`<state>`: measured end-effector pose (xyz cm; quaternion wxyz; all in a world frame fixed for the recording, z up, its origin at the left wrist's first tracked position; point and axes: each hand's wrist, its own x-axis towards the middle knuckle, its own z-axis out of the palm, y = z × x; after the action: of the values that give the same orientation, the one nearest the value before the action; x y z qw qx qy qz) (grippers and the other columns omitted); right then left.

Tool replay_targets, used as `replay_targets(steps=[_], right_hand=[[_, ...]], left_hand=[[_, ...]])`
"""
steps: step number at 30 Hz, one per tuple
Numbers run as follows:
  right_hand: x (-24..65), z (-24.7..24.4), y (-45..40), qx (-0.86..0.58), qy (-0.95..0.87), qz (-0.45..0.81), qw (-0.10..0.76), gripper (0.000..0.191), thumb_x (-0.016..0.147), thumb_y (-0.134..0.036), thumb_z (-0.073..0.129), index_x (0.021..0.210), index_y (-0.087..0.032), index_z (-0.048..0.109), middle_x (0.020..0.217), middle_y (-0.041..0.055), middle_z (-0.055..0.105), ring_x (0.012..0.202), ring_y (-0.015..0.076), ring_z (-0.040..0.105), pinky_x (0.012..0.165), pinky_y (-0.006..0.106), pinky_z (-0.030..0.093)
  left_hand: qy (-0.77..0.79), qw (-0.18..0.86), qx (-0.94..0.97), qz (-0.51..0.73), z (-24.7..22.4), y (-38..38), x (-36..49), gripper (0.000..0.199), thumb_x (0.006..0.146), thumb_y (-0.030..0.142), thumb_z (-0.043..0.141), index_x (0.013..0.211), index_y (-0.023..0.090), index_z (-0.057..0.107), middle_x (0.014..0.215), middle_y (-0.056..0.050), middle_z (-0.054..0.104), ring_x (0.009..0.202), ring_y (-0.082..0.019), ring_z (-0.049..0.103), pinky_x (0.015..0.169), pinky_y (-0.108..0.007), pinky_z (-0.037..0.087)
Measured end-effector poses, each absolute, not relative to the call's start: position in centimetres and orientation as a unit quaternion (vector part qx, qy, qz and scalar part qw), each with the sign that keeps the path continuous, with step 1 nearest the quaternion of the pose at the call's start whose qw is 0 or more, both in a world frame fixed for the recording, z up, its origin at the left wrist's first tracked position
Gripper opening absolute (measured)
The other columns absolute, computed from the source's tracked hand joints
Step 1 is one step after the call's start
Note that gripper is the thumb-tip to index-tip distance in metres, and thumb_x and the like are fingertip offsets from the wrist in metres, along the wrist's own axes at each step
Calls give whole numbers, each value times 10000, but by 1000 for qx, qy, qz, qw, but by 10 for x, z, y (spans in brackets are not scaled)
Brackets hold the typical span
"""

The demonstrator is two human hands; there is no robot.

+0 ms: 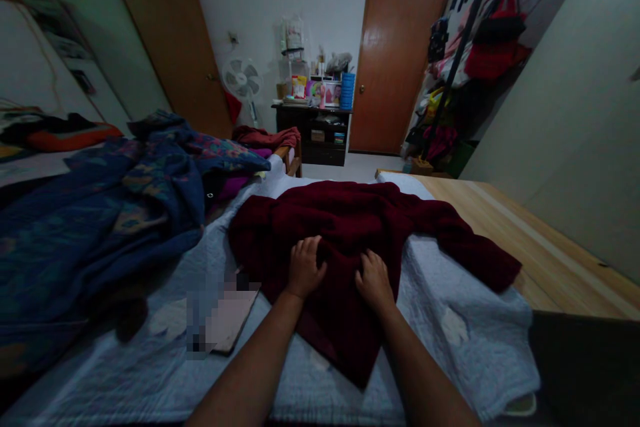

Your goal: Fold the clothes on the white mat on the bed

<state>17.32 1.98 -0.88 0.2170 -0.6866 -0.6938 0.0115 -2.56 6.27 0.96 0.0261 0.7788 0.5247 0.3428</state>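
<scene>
Two bare hands work at one dark red garment (345, 213), which lies spread out on the light blue quilt (465, 347) in the middle of the view. One sleeve (470, 247) reaches out to the right, its end beside the pale wooden surface (530, 240); one pointed corner hangs toward the person, between the two forearms.

The left hand (306, 267) rests on the left part of the cloth, its fingers bent and its thumb apart from them. The right hand (374, 277) rests a little to the right, also with bent fingers. The two hands are apart, with red cloth between them. Whether either grip pinches a fold cannot be told.

Left of the forearms, one flat object (233, 320), partly blurred by large pixels, lies on the quilt near the red garment. Farther left is a heap with one large blue floral garment (145, 193) on top, and behind that, one orange and black piece of clothing (75, 137).

At the back stand two brown doors, one at left (165, 33) and one at centre right (395, 60). Between them are one white fan (243, 79) and one dark cabinet (313, 137), which carries one blue stack (347, 91).
</scene>
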Motion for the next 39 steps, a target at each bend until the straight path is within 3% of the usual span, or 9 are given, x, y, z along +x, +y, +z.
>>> replay_targets(steps=[5,11,18,22,30,34,39], right_hand=[[176,-4,19,-673,-701,38,235,452,840,-157,480,1287,-170,547,1304,137,554,1223,259,467,1058,379,333],[176,-2,18,-683,-692,41,228,351,854,-156,451,1171,-139,601,1269,148,554,1186,257,469,1052,357,329],[175,1,17,-683,-691,42,234,309,863,-165,452,1125,-140,613,1235,136,571,1161,242,486,1035,343,346],[176,-2,18,-685,-689,39,233,308,865,-173,454,1123,-147,622,1252,131,571,1189,247,481,1049,352,339],[178,-5,20,-677,-686,50,262,342,889,-250,482,1197,-172,609,1321,118,548,1232,257,471,1061,396,343],[178,-6,21,-680,-686,43,257,338,885,-233,474,1191,-175,605,1313,116,554,1233,255,472,1059,400,346],[178,-6,22,-688,-685,34,236,305,879,-172,432,1118,-156,622,1290,134,565,1193,252,492,1037,369,360]], left_hand=[[516,11,821,246,10,50,-20,654,738,278,653,1366,246,473,1329,-112,483,1171,-306,440,967,-446,390],[566,-4,795,220,7,39,-15,656,786,177,590,1418,238,425,1380,-125,442,1206,-310,420,984,-457,398],[563,-4,801,203,17,49,-25,589,812,8,411,1357,210,507,1094,-104,584,982,-227,555,881,-352,472],[512,45,818,261,40,54,-40,594,779,-1,427,1318,230,527,1131,-74,599,1026,-199,579,943,-322,461],[487,57,752,441,101,37,-65,319,820,144,490,1082,242,644,1104,-42,624,1074,-216,575,1006,-351,441],[510,32,739,438,88,23,-70,269,823,143,486,998,237,667,1076,-59,635,1075,-250,552,1003,-402,430],[487,188,810,269,43,15,-76,464,684,32,454,1041,232,672,1039,-67,673,1012,-232,611,949,-373,478]])
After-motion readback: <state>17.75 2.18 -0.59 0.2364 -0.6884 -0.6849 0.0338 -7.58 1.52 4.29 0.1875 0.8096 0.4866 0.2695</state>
